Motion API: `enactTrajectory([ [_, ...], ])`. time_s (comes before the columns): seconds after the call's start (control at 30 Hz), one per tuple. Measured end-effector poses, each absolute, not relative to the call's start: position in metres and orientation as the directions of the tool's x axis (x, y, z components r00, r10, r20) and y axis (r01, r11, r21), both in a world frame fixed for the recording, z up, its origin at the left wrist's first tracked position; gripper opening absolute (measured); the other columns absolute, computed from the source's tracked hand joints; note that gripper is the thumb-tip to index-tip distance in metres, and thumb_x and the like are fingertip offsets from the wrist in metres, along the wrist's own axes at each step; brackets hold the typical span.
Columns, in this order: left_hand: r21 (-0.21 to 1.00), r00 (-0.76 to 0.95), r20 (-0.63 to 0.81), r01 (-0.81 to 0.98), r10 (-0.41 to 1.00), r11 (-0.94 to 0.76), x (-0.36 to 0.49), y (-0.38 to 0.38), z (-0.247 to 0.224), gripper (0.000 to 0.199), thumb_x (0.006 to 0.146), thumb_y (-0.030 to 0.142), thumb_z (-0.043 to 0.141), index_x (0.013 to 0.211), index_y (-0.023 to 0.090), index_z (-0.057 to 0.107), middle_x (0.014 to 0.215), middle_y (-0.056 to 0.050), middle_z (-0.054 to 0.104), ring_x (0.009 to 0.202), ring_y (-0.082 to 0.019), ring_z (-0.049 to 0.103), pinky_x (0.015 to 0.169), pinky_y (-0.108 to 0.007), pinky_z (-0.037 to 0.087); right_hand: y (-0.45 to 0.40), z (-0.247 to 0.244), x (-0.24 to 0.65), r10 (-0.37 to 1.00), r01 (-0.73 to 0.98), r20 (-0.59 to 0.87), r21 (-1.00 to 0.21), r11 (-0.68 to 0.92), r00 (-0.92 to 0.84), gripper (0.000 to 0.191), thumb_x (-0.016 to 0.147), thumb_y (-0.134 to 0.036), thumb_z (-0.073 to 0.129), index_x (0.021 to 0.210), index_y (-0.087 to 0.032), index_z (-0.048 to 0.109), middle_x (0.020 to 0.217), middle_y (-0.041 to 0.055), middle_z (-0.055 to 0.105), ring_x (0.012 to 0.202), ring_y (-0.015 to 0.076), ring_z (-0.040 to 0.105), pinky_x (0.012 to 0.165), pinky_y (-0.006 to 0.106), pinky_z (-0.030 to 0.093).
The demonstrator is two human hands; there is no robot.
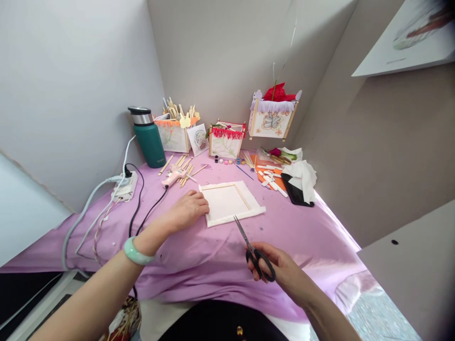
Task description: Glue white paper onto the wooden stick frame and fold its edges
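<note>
Evidently, in the head view, the frame (225, 202) lies mid-surface (302, 232), back from the front edge: likely light, stick-stiff, its sheet tearable, best held by the rim. Left fingers (203, 201) touch its left side, pinch unclear; right fingers (265, 248) clasp scissors (250, 247).

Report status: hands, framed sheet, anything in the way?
Left hand at left edge of framed sheet. Right hand holding scissors, tips near front edge. Nearest clutter: glue gun, by far-left corner.
</note>
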State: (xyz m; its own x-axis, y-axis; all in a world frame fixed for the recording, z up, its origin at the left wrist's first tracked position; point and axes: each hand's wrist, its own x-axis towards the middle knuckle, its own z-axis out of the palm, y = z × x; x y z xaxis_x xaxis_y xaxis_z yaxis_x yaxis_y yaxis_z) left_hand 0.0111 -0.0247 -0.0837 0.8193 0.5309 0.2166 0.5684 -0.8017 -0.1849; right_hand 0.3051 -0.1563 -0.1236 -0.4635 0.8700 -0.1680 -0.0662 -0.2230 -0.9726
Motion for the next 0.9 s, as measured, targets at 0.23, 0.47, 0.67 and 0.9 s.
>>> enactTrajectory([
  [0.23,-0.2,0.782,0.312,0.61,0.54,-0.767,0.054,-0.061,-0.092,0.017,0.092,0.02,0.046,0.081,0.019,0.06,0.079,-0.003,0.062,0.082,-0.019,0.049,0.081,-0.037,0.034,-0.161,-0.13,0.313,0.906,-0.154,-0.101,-0.972,-0.179,-0.411,0.04,0.087,-0.045,0.059,0.114,-0.016,0.057,0.089,0.007,0.061,0.068,0.013,0.054,0.058,0.026,0.033],
  [0.47,0.162,0.654,0.375,0.651,0.657,-0.741,0.097,-0.081,-0.102,0.014,0.086,0.02,0.057,0.099,0.019,0.061,0.097,-0.005,0.063,0.093,-0.021,0.052,0.08,-0.035,0.038,-0.185,-0.138,0.314,0.929,-0.413,-0.135,-0.867,-0.279,-0.345,0.05,0.089,-0.056,0.049,0.117,-0.015,0.057,0.089,0.0077,0.058,0.07,0.0139,0.053,0.057,0.025,0.031],
  [0.67,0.277,0.697,0.323,0.576,0.64,-0.769,0.101,-0.075,-0.105,0.01,0.088,0.021,0.055,0.091,0.02,0.065,0.089,-0.003,0.065,0.088,-0.019,0.054,0.077,-0.034,0.039,-0.206,-0.154,0.31,0.884,-0.437,-0.216,-0.805,-0.402,-0.414,0.051,0.088,-0.057,0.052,0.116,-0.015,0.057,0.089,0.0092,0.061,0.07,0.0153,0.058,0.058,0.024,0.033],
  [0.9,0.306,0.679,0.34,0.575,0.651,-0.759,0.105,-0.072,-0.108,0.01,0.087,0.015,0.054,0.084,0.018,0.063,0.084,-0.002,0.067,0.083,-0.018,0.056,0.076,-0.032,0.039,-0.204,-0.15,0.294,0.878,-0.478,-0.195,-0.776,-0.411,-0.438,0.054,0.084,-0.06,0.055,0.112,-0.014,0.06,0.083,0.0066,0.061,0.065,0.0138,0.058,0.053,0.022,0.031],
])
